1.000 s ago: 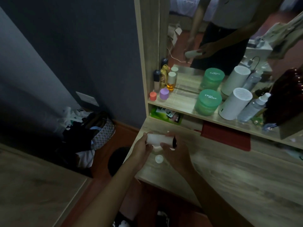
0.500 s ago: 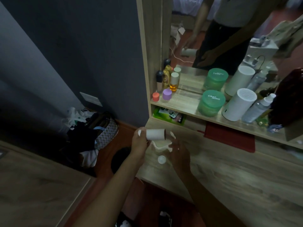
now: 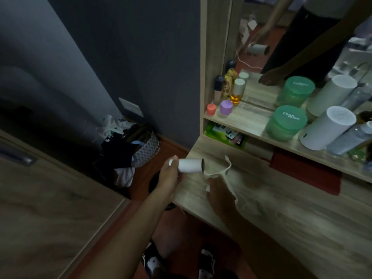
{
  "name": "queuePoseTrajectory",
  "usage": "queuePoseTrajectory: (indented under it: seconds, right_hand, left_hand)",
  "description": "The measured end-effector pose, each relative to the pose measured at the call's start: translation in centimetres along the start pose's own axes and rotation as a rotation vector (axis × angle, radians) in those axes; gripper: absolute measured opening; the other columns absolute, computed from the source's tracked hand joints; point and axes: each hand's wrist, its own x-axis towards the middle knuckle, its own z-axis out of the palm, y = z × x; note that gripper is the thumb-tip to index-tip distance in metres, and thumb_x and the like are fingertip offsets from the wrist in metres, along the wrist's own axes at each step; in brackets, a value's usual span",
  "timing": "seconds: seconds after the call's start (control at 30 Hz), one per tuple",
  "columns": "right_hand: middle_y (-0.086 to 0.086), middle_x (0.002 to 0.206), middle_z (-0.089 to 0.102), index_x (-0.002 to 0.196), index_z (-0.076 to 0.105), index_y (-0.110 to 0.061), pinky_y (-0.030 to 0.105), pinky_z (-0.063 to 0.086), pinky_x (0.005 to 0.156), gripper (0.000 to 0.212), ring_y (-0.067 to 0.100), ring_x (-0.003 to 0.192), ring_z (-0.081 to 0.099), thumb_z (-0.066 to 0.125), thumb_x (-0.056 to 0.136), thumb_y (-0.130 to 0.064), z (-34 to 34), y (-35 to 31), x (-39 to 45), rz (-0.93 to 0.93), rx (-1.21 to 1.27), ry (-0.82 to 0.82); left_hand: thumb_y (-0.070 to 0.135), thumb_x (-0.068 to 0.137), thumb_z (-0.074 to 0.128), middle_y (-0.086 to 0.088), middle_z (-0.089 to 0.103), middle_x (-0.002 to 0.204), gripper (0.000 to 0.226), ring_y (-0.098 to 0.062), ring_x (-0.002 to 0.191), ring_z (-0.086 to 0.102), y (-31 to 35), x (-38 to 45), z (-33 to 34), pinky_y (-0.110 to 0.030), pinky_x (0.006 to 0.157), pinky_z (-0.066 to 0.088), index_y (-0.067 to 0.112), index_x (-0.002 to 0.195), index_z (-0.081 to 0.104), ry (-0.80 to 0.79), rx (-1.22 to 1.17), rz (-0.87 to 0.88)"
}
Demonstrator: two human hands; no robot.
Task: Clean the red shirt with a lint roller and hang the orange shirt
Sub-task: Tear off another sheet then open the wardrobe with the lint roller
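Note:
My left hand [image 3: 170, 177] grips a white lint roll [image 3: 191, 165], a hollow cylinder lying level, just past the left corner of the wooden dresser top [image 3: 281, 208]. My right hand [image 3: 219, 193] holds the white forked roller handle [image 3: 225, 176] over the dresser top, its fork pointing up and left. The roll is off the handle, its open end close to one prong. A dark red flat thing [image 3: 306, 174] lies under the shelf. No shirt can be picked out.
On the shelf [image 3: 249, 123] in front of the mirror stand small bottles [image 3: 237, 91], a green tub [image 3: 285, 122], a white cylinder [image 3: 328, 127] and a spray bottle [image 3: 350, 137]. A patterned bag [image 3: 141, 146] with clothes sits on the floor at left. A wooden cabinet [image 3: 50, 198] is near left.
My hands have come apart: the roll came off the handle and moved left in my left hand. My right hand lifted the handle off the dresser top. The small white cap is no longer seen.

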Motion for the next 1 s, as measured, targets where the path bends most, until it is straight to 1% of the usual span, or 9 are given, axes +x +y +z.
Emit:
queuePoseTrajectory:
  seconds: [0.13, 0.23, 0.3, 0.37, 0.53, 0.7, 0.83, 0.9, 1.0]
  right_hand:
    - [0.012, 0.12, 0.066, 0.125, 0.063, -0.005, 0.031, 0.045, 0.093, 0.043, 0.027, 0.109, 0.063, 0.06, 0.089, -0.028, -1.7, -2.0, 0.1, 0.144, 0.201, 0.044]
    - [0.006, 0.098, 0.074, 0.114, 0.071, -0.008, 0.013, 0.049, 0.074, 0.032, 0.017, 0.084, 0.071, 0.06, 0.091, -0.029, -3.9, -3.8, 1.1, 0.301, 0.598, 0.079]
    - [0.006, 0.092, 0.074, 0.109, 0.072, -0.008, 0.023, 0.058, 0.065, 0.023, 0.013, 0.074, 0.073, 0.068, 0.088, -0.018, -5.5, -5.3, 1.3, 0.352, 0.917, 0.138]
    - [0.006, 0.092, 0.074, 0.101, 0.073, -0.01, 0.034, 0.061, 0.07, 0.017, 0.015, 0.08, 0.073, 0.072, 0.085, -0.017, -6.1, -6.1, 1.4, 0.366, 1.004, 0.233]
    - [-0.003, 0.091, 0.073, 0.093, 0.073, -0.02, 0.041, 0.059, 0.079, 0.009, 0.013, 0.086, 0.07, 0.072, 0.084, -0.019, -6.7, -7.1, 1.4, 0.284, 0.895, 0.332]
    - [-0.003, 0.091, 0.072, 0.094, 0.073, -0.013, 0.023, 0.052, 0.079, 0.008, 0.004, 0.085, 0.065, 0.07, 0.087, -0.014, -7.3, -8.9, 0.6, 0.077, 0.749, 0.472]
    - [-0.013, 0.092, 0.069, 0.097, 0.069, -0.021, 0.005, 0.042, 0.076, 0.007, -0.009, 0.086, 0.061, 0.063, 0.093, -0.02, -7.1, -9.8, 0.5, 0.056, 0.696, 0.49]
    - [-0.016, 0.097, 0.066, 0.102, 0.068, -0.02, 0.0, 0.04, 0.078, 0.011, -0.016, 0.088, 0.057, 0.06, 0.094, -0.021, -7.2, -9.9, 0.6, 0.036, 0.674, 0.491]
    - [-0.015, 0.1, 0.066, 0.107, 0.067, -0.018, 0.015, 0.049, 0.085, 0.019, -0.006, 0.093, 0.061, 0.059, 0.094, -0.029, -7.2, -9.4, 1.3, 0.0, 0.669, 0.456]
  left_hand:
    - [0.033, 0.098, 0.048, -0.015, 0.062, 0.118, 0.042, -0.028, 0.106, 0.061, 0.1, 0.0, -0.7, -0.044, 0.094, 0.052, 0.01, 0.133, 0.05, 0.006, 0.012, -0.009]
    - [0.034, 0.098, 0.047, -0.015, 0.063, 0.115, 0.042, -0.027, 0.102, 0.062, 0.0, -0.2, -1.0, -0.042, 0.088, 0.054, 0.009, 0.131, 0.051, 0.023, 0.018, -0.022]
    - [0.033, 0.099, 0.047, -0.014, 0.065, 0.105, 0.041, -0.024, 0.093, 0.063, 0.0, -0.3, -1.1, -0.038, 0.078, 0.055, 0.006, 0.129, 0.052, 0.028, -0.016, -0.038]
    - [0.031, 0.099, 0.047, -0.012, 0.064, 0.098, 0.041, -0.022, 0.089, 0.063, 0.0, -0.5, -1.0, -0.038, 0.081, 0.054, 0.004, 0.13, 0.05, 0.011, -0.067, -0.051]
    - [0.026, 0.101, 0.044, -0.01, 0.06, 0.097, 0.035, -0.02, 0.09, 0.061, 0.2, -1.5, 0.1, -0.034, 0.08, 0.053, 0.006, 0.129, 0.047, -0.048, -0.167, -0.061]
    - [0.026, 0.102, 0.041, -0.014, 0.06, 0.101, 0.036, -0.022, 0.089, 0.06, 0.4, -1.8, 0.9, -0.034, 0.075, 0.053, 0.003, 0.128, 0.047, -0.047, -0.197, -0.026]
    - [0.028, 0.101, 0.044, -0.017, 0.061, 0.1, 0.024, -0.023, 0.086, 0.061, 0.8, -2.2, 1.0, -0.032, 0.069, 0.054, 0.008, 0.108, 0.054, -0.058, -0.18, 0.003]
    - [0.032, 0.099, 0.045, -0.02, 0.062, 0.103, 0.029, -0.022, 0.081, 0.062, 0.9, -2.4, 1.0, -0.029, 0.063, 0.054, 0.008, 0.109, 0.055, -0.082, -0.089, 0.031]
    - [0.042, 0.096, 0.049, -0.017, 0.062, 0.107, 0.041, -0.016, 0.076, 0.062, 0.9, -2.6, 0.6, -0.022, 0.054, 0.052, 0.006, 0.116, 0.051, -0.129, 0.1, 0.104]
